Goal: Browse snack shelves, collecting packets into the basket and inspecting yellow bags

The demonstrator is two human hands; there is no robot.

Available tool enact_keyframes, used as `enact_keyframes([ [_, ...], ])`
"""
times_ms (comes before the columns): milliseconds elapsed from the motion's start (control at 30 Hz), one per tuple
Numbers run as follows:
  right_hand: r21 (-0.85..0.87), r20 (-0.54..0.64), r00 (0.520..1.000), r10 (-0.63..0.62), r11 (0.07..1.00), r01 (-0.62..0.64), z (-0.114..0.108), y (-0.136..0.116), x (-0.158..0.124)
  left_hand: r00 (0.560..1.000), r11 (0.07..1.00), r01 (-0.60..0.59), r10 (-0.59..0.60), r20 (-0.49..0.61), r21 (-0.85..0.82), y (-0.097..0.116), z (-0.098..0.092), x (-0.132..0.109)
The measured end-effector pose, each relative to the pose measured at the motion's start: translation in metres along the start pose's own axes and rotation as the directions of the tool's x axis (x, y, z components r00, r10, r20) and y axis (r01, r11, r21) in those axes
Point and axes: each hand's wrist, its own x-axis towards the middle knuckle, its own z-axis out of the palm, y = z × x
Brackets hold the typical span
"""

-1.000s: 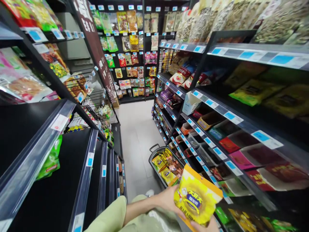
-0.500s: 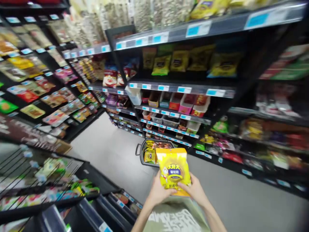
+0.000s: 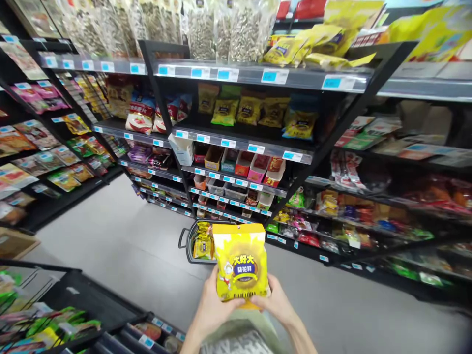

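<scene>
Upright before my body is a yellow bag of sunflower seeds (image 3: 241,263), its printed front turned toward me. My left hand (image 3: 214,302) grips its lower left side, the thumb lying along the bottom edge. On the lower right, my right hand (image 3: 275,300) holds it with the thumb pressed on the front. Beyond the bag, a dark basket (image 3: 189,248) with a handle rests on the floor, partly hidden by the bag. Small yellow packets (image 3: 202,246) lie in it.
Ahead stands a shelf rack (image 3: 236,140) with similar yellow bags (image 3: 249,108), small boxes (image 3: 258,167) and clear bags of seeds (image 3: 201,32) on top. More packaged snacks hang on the left rack (image 3: 47,142). A bin display (image 3: 121,319) is at the lower left, on grey floor (image 3: 121,236).
The view has swung to the right, so the shelves and basket appear further left. Both hands still hold the bag, which is now raised slightly and looks larger.
</scene>
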Motion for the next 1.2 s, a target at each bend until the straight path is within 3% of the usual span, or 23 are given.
enact_keyframes([
  [67, 0.016, 0.095, 0.994, 0.059, 0.998, -0.061, 0.001, -0.004, 0.003, 0.999, 0.999, -0.001, 0.003, -0.039, 0.041, 0.0, -0.002, -0.002],
  [167, 0.028, 0.16, 0.987, 0.022, 0.999, -0.027, 0.005, -0.017, 0.005, 0.99, 0.997, 0.005, 0.006, -0.139, 0.081, -0.008, -0.004, -0.006],
  [300, 0.05, 0.174, 0.981, -0.084, 0.996, 0.076, 0.013, -0.033, 0.001, 0.967, 0.997, -0.011, 0.03, -0.252, 0.078, -0.02, -0.005, -0.013],
  [433, 0.051, 0.119, 0.987, -0.107, 0.993, 0.102, 0.019, -0.037, -0.006, 0.953, 0.996, -0.029, 0.052, -0.297, 0.081, -0.023, -0.004, -0.018],
  [567, -0.043, 0.032, 0.994, -0.1, 0.994, 0.102, 0.019, -0.032, -0.008, 0.959, 0.994, -0.041, 0.068, -0.274, 0.106, -0.018, -0.002, -0.016],
  [700, -0.108, -0.028, 1.0, -0.011, 0.994, 0.008, 0.017, -0.023, -0.009, 0.968, 0.985, -0.089, 0.12, -0.22, 0.145, -0.012, -0.003, -0.013],
  [833, -0.12, -0.004, 1.0, -0.01, 0.993, 0.01, 0.015, -0.022, -0.012, 0.969, 0.98, -0.135, 0.162, -0.184, 0.149, -0.011, -0.006, -0.013],
  [1000, -0.145, 0.034, 0.997, -0.072, 0.987, 0.076, 0.013, -0.03, -0.015, 0.963, 0.977, -0.129, 0.164, -0.214, 0.168, -0.013, -0.005, -0.014],
  [1200, -0.054, -0.184, 0.974, -0.135, 0.99, 0.128, -0.001, -0.03, -0.015, 0.986, 0.959, -0.101, 0.133, -0.105, 0.263, 0.0, 0.003, -0.017],
])
